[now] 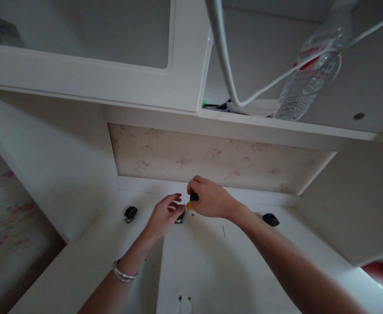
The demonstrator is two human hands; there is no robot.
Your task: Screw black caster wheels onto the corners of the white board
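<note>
My right hand (207, 196) is closed around a short black-and-yellow screwdriver (194, 195), held over the far end of a white panel (204, 270). Most of the tool is hidden by the fingers. Just to its left, my left hand (165, 213) has its fingers curved and apart, with a silver bracelet on the wrist. Beneath its thumb is a black caster (179, 217), partly covered; I cannot tell whether the thumb touches it. Another black caster (130, 213) stands to the left, and a dark caster-like piece (270, 219) lies to the right, beyond my forearm.
A white shelf (286, 126) overhangs the work, carrying a clear plastic bottle (309, 74) and a white cable (227, 65) that loops down. A cabinet door (185, 83) is at upper left. White side panels (63, 170) flank the space. A thin dark piece (223, 231) lies on the panel.
</note>
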